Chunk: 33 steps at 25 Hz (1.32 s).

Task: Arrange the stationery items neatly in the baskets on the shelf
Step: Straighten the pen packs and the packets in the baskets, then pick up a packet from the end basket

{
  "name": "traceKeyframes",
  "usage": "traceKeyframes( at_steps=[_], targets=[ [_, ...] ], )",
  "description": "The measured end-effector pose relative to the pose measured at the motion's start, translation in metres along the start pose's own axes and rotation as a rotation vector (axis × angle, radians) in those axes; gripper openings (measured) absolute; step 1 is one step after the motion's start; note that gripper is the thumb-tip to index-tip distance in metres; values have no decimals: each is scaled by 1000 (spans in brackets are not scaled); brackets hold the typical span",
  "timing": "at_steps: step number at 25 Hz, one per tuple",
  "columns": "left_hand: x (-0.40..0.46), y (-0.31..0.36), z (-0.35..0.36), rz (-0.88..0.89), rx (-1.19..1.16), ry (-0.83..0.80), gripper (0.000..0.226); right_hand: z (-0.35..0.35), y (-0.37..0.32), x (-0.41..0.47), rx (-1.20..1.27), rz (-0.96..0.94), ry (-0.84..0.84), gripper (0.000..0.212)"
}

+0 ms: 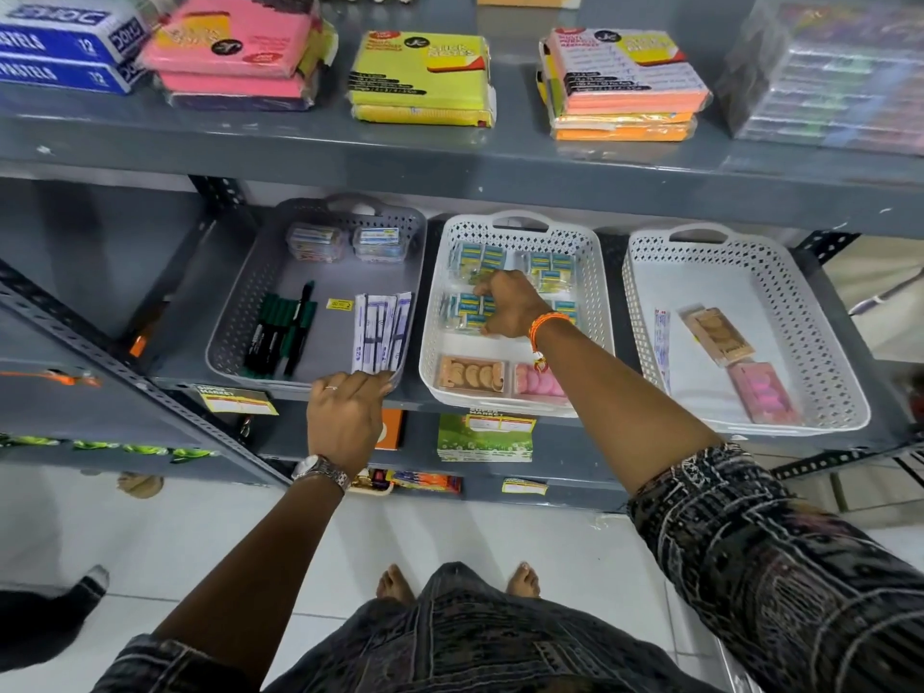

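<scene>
Middle white basket (595,312) on the shelf (450,177): right hand (507,305) presses fingers-down on small blue packets (470,305), grasp hidden. Left hand (345,417) curls over the neighbouring grey basket (225,337) rim. Risk: sliding packets may nudge adjacent rows askew.
</scene>
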State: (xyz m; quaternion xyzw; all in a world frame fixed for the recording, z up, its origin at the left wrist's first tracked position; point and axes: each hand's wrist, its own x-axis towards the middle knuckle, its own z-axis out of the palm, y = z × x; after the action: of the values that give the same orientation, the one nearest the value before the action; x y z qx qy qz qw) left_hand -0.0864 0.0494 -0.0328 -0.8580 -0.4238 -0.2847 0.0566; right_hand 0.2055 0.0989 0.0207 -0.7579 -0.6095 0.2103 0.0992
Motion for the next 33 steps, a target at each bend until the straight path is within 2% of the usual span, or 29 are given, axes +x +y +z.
traceKeyframes(
  at_steps=[4,6,8,10,12,13,14,16,18,20,23,28,33],
  targets=[
    [-1,1,2,-2,-2,17,22,-9,1,-15,42,-25,15,77],
    [-1,1,4,4,-4,28,22,-22,7,-32,136,-38,106,71],
    [-1,1,5,0,-10,26,21,-37,24,-52,288,-14,306,53],
    [-2,1,7,-10,-7,23,20,-53,54,-75,438,102,569,34],
    [-3,-1,11,-23,-5,22,20,-64,93,-98,407,294,808,20],
    [-4,-2,12,-28,-9,25,20,-68,111,-108,351,412,865,18],
    [-5,-3,14,-32,-12,31,21,-70,128,-116,327,544,852,20],
    [-6,-4,17,-34,-12,39,21,-64,155,-122,330,742,695,28],
    [-5,-4,17,-29,-17,40,21,-53,178,-122,297,799,469,33],
    [-4,-3,17,-30,-18,34,20,-40,199,-114,277,805,395,33],
    [-4,-3,17,-39,-11,26,19,-38,185,-113,242,776,497,21],
    [-5,-5,18,-36,-6,4,20,-49,163,-122,293,730,502,17],
    [-2,-4,12,-23,-28,-29,21,-81,139,-138,407,667,777,19]
  ],
)
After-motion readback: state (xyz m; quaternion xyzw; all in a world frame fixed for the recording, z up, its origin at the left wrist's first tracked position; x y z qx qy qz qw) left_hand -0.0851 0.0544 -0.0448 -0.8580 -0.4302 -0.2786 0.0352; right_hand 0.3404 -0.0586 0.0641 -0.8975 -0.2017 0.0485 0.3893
